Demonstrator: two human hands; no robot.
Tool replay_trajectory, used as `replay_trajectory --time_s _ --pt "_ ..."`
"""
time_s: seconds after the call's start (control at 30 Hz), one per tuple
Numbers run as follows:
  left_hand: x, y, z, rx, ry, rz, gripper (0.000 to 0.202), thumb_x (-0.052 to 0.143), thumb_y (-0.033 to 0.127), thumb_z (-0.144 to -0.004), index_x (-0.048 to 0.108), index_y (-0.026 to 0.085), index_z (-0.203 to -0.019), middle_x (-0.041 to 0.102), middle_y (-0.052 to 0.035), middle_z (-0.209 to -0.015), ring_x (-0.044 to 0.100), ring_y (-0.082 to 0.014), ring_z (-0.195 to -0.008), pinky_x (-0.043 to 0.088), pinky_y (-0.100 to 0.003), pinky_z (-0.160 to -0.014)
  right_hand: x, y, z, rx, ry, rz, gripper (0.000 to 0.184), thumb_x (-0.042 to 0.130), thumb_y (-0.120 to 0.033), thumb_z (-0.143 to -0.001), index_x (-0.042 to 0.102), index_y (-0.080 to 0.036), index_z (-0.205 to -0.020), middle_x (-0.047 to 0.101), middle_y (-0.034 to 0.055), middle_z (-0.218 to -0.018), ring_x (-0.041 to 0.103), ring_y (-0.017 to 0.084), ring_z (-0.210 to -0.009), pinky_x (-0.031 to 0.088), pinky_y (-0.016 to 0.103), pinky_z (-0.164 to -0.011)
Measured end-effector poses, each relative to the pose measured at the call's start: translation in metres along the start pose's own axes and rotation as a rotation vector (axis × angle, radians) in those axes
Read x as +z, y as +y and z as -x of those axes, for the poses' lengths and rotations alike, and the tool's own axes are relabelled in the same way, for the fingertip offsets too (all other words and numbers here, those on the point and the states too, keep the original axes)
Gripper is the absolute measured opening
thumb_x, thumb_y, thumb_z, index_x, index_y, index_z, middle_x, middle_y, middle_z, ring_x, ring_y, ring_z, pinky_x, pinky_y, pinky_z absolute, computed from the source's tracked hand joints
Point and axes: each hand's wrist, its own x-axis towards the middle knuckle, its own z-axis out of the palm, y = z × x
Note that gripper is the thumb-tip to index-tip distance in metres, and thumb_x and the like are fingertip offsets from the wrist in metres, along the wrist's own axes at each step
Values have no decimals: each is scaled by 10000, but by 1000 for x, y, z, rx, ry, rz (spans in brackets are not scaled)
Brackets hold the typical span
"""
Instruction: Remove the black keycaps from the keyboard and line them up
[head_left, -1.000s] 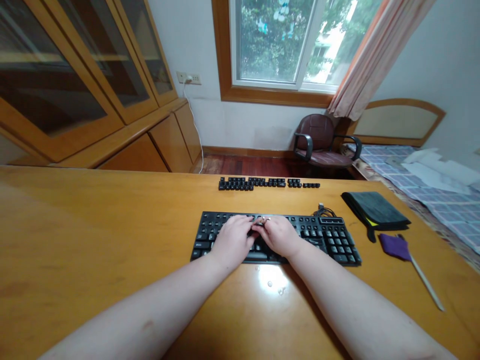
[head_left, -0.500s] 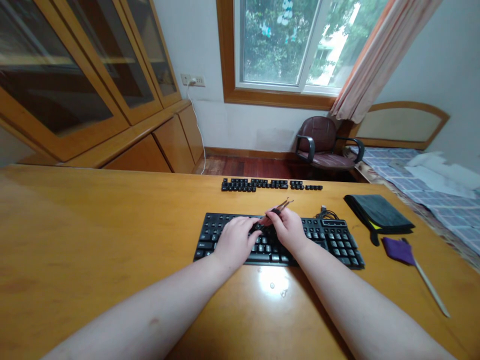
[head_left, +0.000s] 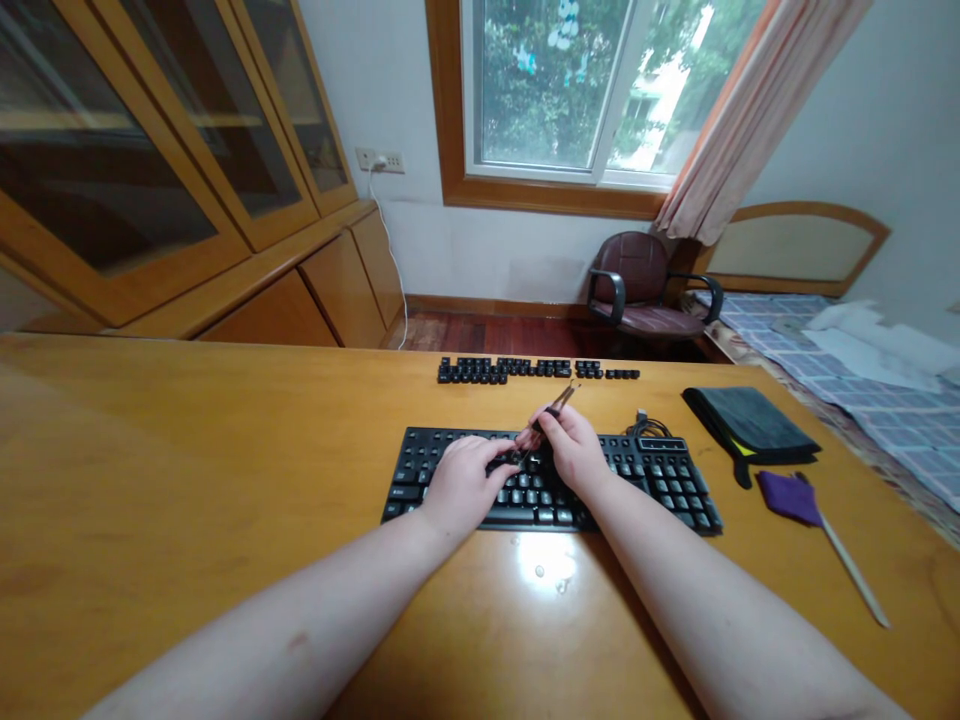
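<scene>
A black keyboard (head_left: 551, 517) lies on the wooden desk, with keycaps off along part of its upper rows. My right hand (head_left: 579, 450) is closed around a keycap puller (head_left: 556, 408), whose two thin wire prongs point up and away from me. Its lower end reaches down to the keys between my hands. My left hand (head_left: 466, 482) rests over the left-middle keys, thumb and fingers apart beside the puller's lower end. Whether its fingertips touch the puller or a keycap is too small to tell. Removed keycaps (head_left: 472, 371) stand in rows behind the keyboard.
The keyboard's coiled cable (head_left: 649, 425) sits at its back right edge. Farther right lie a dark folded cloth (head_left: 750, 425) and a purple-headed brush or duster (head_left: 789, 497) with a pale handle. An office chair (head_left: 637, 280) stands beyond the desk.
My left thumb and fingers have spread farther apart near the keys. The puller in my right hand has tilted more upright and shifted slightly left. The whole view has drifted a little.
</scene>
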Motion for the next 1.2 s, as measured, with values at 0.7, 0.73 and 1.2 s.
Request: replay_trajectory --time_s 0.7,0.73,1.2 --pt "3 -1 3 -184 104 92 195 619 263 -747 492 207 -885 629 -5 -819 621 -164 -742 488 -292 -704 -4 -7 5 -458 -318 789 229 553 -235 -810 650 -235 -1018 646 60 -915 601 163 -832 486 298 -759" --pt "3 -1 3 -184 109 88 196 619 252 -745 489 208 -885 628 -2 -814 621 -163 -739 487 -291 -702 -5 -6 5 -450 -319 796 231 556 -248 -811 652 -241 -1021 645 60 -915 603 163 -831 487 296 -758" --pt "7 3 0 -115 41 -71 513 711 300 -690 466 200 -1129 627 -54 -1053 596 -212 -923 439 -364 -844 -16 -35 -38 -214 22 1198 179 544 -335 -824 634 -212 -919 670 78 -929 604 216 -860 440 305 -735"
